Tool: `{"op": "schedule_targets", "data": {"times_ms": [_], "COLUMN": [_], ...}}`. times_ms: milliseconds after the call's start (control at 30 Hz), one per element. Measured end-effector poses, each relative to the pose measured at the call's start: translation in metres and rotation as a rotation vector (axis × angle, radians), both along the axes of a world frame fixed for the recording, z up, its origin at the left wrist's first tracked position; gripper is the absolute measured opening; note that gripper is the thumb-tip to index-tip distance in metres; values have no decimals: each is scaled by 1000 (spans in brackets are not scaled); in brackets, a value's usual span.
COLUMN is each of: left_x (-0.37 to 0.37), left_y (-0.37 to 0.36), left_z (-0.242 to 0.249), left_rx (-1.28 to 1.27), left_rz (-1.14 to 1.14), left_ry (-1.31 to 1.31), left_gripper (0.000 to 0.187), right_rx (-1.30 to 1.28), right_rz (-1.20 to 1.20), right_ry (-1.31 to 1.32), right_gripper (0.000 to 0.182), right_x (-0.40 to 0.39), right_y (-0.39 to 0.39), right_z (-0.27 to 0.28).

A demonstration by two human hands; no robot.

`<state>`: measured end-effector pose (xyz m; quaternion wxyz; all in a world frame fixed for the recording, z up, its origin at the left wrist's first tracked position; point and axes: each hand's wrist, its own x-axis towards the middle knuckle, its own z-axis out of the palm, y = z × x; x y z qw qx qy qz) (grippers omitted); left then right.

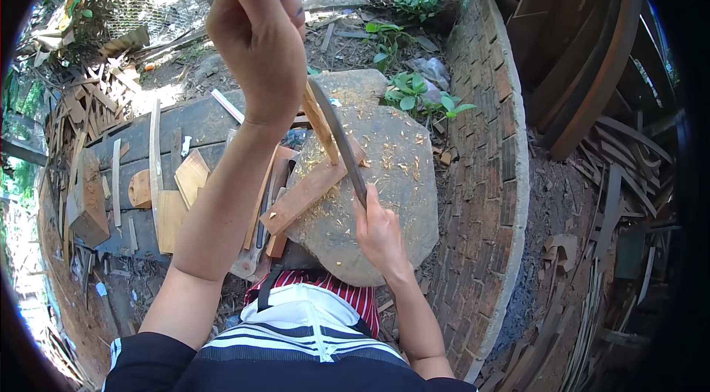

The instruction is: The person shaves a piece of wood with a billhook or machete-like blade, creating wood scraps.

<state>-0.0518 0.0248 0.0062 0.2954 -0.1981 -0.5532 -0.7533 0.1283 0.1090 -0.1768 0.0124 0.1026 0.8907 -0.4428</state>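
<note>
From the head view I see my left hand (255, 29) raised close to the camera, its grip closed around the top of a thin wooden strip (319, 122) that stands nearly upright, its lower end down on the stone block (399, 192); holding it high and steep seems to keep the fingers clear of the blade and lets the stone brace the foot. My right hand (379, 233) has its grip wrapped tight on the handle of a long knife (339, 137), the blade laid along the strip's side, slanted up toward the left hand, apparently so it can shave with the grain. Shavings lie scattered across the stone. A flat plank (299, 200) rests across the stone's near left edge. Further left, cut wood pieces (174, 196) sit on a dark board (196, 122) on the ground, and a curved brick wall (488, 170) runs on the right
</note>
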Motion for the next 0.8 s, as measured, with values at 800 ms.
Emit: {"op": "schedule_targets", "data": {"times_ms": [800], "left_x": [-5], "left_y": [-35], "left_z": [-6], "left_rx": [57], "left_rz": [-42], "left_ry": [81], "left_gripper": [47], "right_rx": [7], "right_rz": [-91], "right_ry": [-97], "right_gripper": [30], "right_x": [-13], "right_y": [4], "right_z": [-41]}}
